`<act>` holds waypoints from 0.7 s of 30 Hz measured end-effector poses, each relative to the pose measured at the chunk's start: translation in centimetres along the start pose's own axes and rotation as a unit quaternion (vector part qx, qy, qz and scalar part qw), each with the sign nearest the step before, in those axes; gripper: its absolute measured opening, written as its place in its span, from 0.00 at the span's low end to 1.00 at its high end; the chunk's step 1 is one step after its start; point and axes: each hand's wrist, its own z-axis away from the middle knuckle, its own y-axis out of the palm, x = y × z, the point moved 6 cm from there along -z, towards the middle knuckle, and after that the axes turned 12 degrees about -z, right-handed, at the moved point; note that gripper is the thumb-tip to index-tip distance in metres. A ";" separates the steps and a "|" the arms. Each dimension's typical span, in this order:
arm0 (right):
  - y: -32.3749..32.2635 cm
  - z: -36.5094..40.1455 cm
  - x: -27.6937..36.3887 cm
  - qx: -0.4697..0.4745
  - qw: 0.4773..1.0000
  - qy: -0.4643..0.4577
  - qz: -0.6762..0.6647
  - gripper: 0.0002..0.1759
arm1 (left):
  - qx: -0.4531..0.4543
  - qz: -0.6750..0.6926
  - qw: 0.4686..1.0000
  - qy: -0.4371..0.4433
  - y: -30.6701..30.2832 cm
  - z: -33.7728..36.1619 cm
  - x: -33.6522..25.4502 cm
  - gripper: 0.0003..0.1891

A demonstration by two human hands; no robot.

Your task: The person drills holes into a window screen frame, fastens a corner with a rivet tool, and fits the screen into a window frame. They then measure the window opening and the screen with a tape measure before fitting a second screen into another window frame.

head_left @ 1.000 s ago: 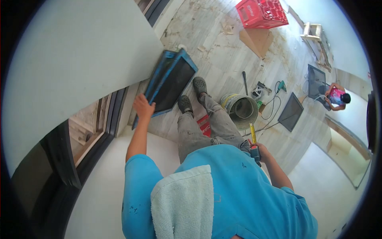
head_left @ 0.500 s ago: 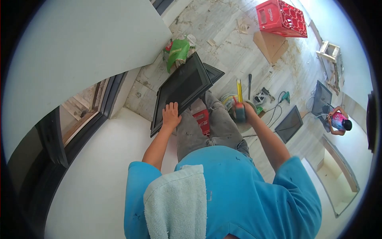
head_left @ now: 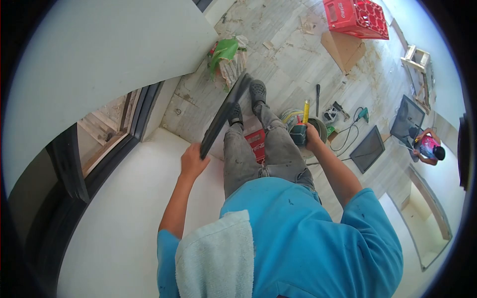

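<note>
My left hand (head_left: 193,162) grips the near corner of a dark framed panel (head_left: 223,115), which stands edge-on and tilted, reaching down toward my feet. My right hand (head_left: 309,135) holds a tape measure (head_left: 299,132) with its yellow blade sticking up, above a round bucket (head_left: 318,128) on the floor. I stand on a white raised surface, in grey trousers and dark shoes, with a red crate (head_left: 256,144) under my legs.
A green bag (head_left: 224,51) lies by the white wall. A red crate (head_left: 355,17), cardboard, a drill (head_left: 361,114), cables and hand tools litter the tiled floor. Two more dark panels (head_left: 367,149) lie at right, near another person (head_left: 429,148). A window frame (head_left: 69,164) stands left.
The dark panel has turned from facing me to edge-on, and my left hand slid to its near corner. My right hand with the tape measure stayed near the bucket.
</note>
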 end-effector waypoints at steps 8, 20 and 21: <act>-7.9 -1.9 -0.9 -0.082 0.996 -0.034 0.000 0.15 | 0.036 0.099 0.972 -0.209 -0.5 11.6 4.5 0.16; -0.9 4.0 -5.3 -0.070 0.991 0.003 0.110 0.13 | -0.028 0.189 0.911 -0.365 17.3 16.9 17.2 0.20; -0.3 4.5 -5.2 -0.081 0.988 -0.007 0.130 0.13 | -0.029 0.208 0.906 -0.367 18.3 17.7 17.9 0.21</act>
